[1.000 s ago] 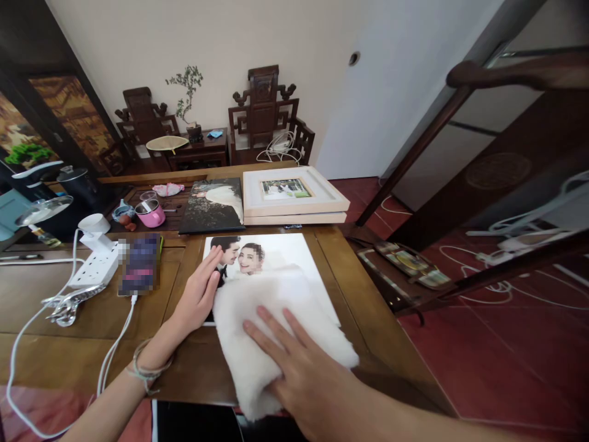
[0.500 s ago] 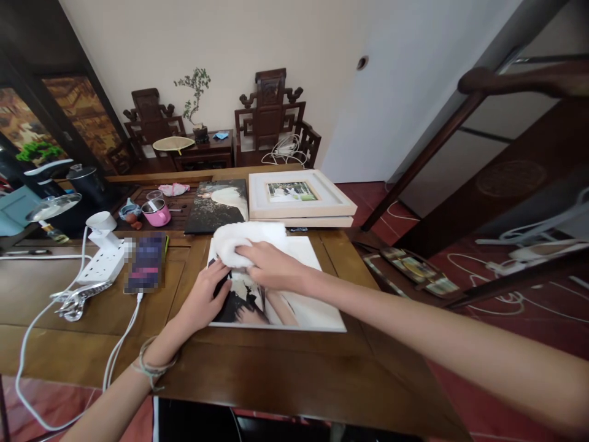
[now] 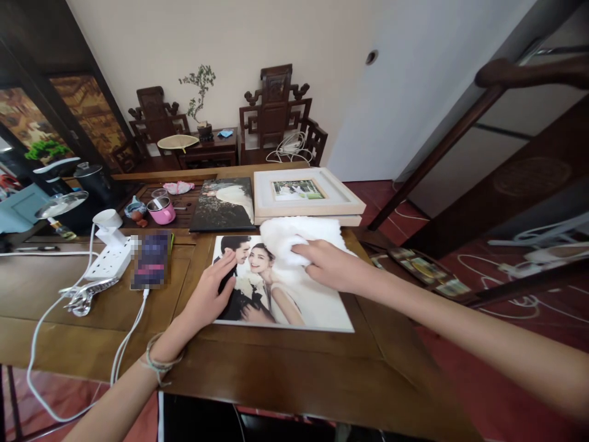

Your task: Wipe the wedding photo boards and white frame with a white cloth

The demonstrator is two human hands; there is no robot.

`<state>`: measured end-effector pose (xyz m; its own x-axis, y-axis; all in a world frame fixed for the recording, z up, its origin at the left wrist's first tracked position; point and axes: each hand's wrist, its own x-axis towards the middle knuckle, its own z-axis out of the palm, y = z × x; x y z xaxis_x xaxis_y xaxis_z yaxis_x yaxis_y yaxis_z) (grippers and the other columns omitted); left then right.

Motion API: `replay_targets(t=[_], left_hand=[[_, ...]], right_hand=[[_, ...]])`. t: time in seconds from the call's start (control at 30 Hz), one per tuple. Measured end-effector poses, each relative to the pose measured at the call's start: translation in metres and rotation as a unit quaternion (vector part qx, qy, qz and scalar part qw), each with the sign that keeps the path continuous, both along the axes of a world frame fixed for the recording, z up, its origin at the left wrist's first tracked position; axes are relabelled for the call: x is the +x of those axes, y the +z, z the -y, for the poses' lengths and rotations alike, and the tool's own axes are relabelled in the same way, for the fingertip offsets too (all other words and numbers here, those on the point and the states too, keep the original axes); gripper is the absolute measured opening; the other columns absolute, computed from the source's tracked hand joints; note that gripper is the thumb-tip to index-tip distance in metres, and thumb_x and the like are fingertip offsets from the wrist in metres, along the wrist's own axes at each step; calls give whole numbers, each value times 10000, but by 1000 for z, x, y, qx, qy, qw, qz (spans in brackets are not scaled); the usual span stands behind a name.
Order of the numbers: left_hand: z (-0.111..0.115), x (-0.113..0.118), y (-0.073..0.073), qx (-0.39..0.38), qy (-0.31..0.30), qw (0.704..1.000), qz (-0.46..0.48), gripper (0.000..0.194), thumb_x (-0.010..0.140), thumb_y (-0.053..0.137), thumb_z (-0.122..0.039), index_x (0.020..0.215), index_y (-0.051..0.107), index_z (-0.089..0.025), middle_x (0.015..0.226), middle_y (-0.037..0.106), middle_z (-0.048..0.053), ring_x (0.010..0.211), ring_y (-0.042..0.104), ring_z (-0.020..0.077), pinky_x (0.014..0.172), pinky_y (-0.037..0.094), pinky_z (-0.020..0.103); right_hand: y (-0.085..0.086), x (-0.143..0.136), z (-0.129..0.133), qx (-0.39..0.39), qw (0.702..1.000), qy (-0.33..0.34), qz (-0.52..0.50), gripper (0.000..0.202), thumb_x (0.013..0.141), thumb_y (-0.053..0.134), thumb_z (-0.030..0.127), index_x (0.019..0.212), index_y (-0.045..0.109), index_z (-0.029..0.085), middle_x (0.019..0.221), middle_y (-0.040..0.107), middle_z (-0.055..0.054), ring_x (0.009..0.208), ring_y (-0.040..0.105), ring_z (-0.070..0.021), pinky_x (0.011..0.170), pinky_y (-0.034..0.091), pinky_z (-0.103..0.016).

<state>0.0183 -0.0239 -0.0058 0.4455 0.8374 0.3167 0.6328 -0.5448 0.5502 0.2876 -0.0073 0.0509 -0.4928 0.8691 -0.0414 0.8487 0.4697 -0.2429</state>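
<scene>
A large photo panel point(image 3: 280, 301) lies flat on the brown wooden table point(image 3: 257, 368). It shows a couple on a pale background. My right hand point(image 3: 322, 264) is closed on a fluffy white cloth point(image 3: 280, 236), which covers the panel's upper right part and reaches past its top edge. My left hand point(image 3: 209, 294) rests on the panel's left side, fingers stretched out, with nothing held.
Behind the panel lie a dark photo panel point(image 3: 230, 215) and stacked pale wooden frames point(image 3: 338, 199). To the left are a phone point(image 3: 151, 261), a white power strip point(image 3: 108, 258) with cables, a pink cup point(image 3: 162, 213) and a black kettle point(image 3: 94, 184).
My right hand has moved the white cloth rightward over the panel, uncovering the faces in the photo. My left hand stays on the panel's left side. The view has shifted slightly.
</scene>
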Motion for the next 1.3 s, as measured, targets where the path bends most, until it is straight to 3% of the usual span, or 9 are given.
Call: replay_targets(t=[0.17, 0.37, 0.47, 0.7, 0.8, 0.9, 1.13, 1.2, 1.3], left_hand=[[0, 2, 1, -8, 9, 1000, 19, 425, 941, 407, -251, 1349, 497, -178, 1455, 440, 92, 1376, 362, 226, 1149, 285, 466], [-1, 3, 1, -4, 9, 1000, 19, 431, 945, 398, -264, 1352, 494, -157, 1456, 436, 101, 1383, 346, 217, 1156, 275, 439], [-1, 2, 1, -10, 7, 1000, 16, 445, 947, 403, -281, 1364, 480, -145, 1469, 411, 112, 1388, 335, 225, 1159, 265, 442], [-1, 1, 2, -16, -2, 1000, 3, 441, 948, 402, -280, 1366, 482, -162, 1473, 409, 96, 1394, 322, 224, 1163, 253, 447], [-1, 0, 1, -14, -4, 1000, 4, 433, 952, 392, -276, 1361, 487, -172, 1468, 418, 89, 1392, 326, 219, 1161, 259, 453], [-1, 1, 1, -16, -1, 1000, 5, 436, 957, 376, -275, 1367, 478, -167, 1472, 412, 88, 1394, 326, 211, 1163, 258, 449], [-2, 2, 2, -17, 0, 1000, 2, 448, 950, 386, -279, 1366, 479, -140, 1462, 424, 97, 1393, 328, 216, 1162, 261, 440], [-2, 2, 3, -18, 0, 1000, 0, 446, 951, 385, -278, 1366, 480, -144, 1457, 432, 95, 1393, 329, 214, 1160, 265, 443], [-1, 2, 3, -18, 1, 1000, -1, 444, 949, 390, -282, 1356, 491, -135, 1458, 429, 103, 1391, 332, 215, 1160, 264, 438]], right_hand=[[-19, 6, 56, 13, 998, 20, 53, 418, 689, 467, -23, 1024, 693, 84, 1516, 284, -191, 1398, 115, -426, 1087, 187, -643], [-20, -23, 138, -76, 991, 112, 6, 335, 662, 560, 89, 939, 738, 149, 1539, 217, -133, 1387, 68, -454, 1065, 139, -709], [-14, -23, 132, -81, 990, 113, 0, 392, 666, 525, 48, 983, 727, 159, 1542, 218, -108, 1399, 64, -407, 1094, 135, -663], [-6, 15, 31, -21, 999, 29, -8, 520, 661, 419, -45, 1092, 659, 120, 1506, 319, -155, 1392, 170, -370, 1095, 234, -613], [-8, 26, 12, -3, 1000, 24, 12, 535, 668, 401, -55, 1123, 633, 105, 1496, 334, -170, 1383, 210, -370, 1067, 309, -597], [-16, 22, 33, 20, 999, 28, 26, 470, 669, 417, -53, 1041, 669, 84, 1502, 310, -186, 1389, 141, -391, 1082, 261, -618], [-30, -8, 145, -14, 996, 93, -2, 386, 585, 500, 5, 851, 730, 164, 1540, 211, -112, 1387, 57, -421, 1076, 172, -680], [-26, -13, 155, -37, 992, 118, -9, 429, 584, 503, 18, 913, 732, 171, 1540, 202, -98, 1390, 72, -418, 1082, 173, -673], [-16, -13, 135, -63, 993, 102, -9, 491, 592, 470, -12, 972, 722, 170, 1535, 235, -89, 1398, 79, -386, 1099, 173, -644]])
